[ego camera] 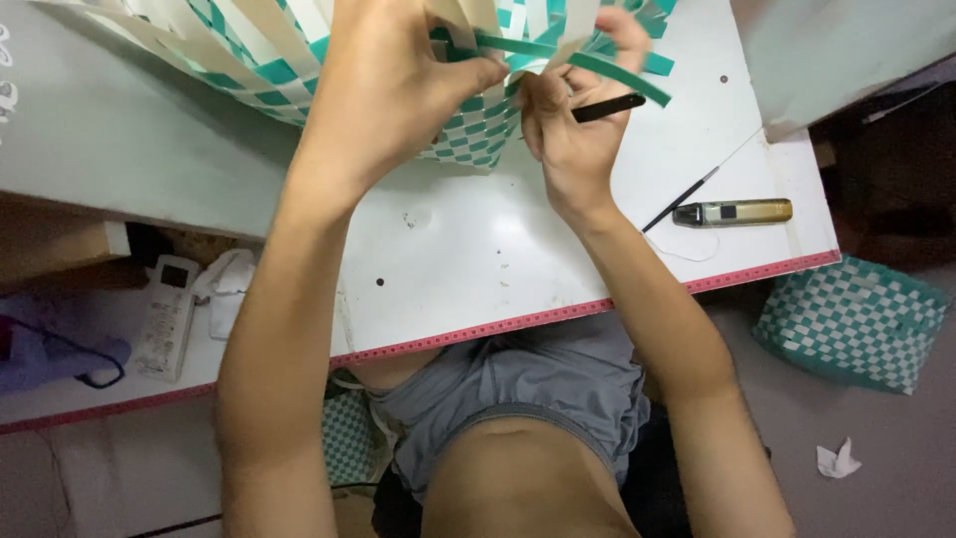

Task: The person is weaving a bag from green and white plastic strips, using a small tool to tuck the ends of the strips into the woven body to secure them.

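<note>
Bare arms, no sleeves; bare midriff; grey shorts (538, 384).

A gold lighter-like device (733, 212), remote control (166, 317) and finished woven basket (851, 321) lie about.

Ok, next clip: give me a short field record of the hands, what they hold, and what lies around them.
left hand: grips the woven basket, teal and white strips
right hand: holds a black tool and pinches a teal strip
table: white, red edge
on table: gold-and-black device, thin black stick
lower shelf: white remote
floor, right: finished basket, paper scrap
</note>
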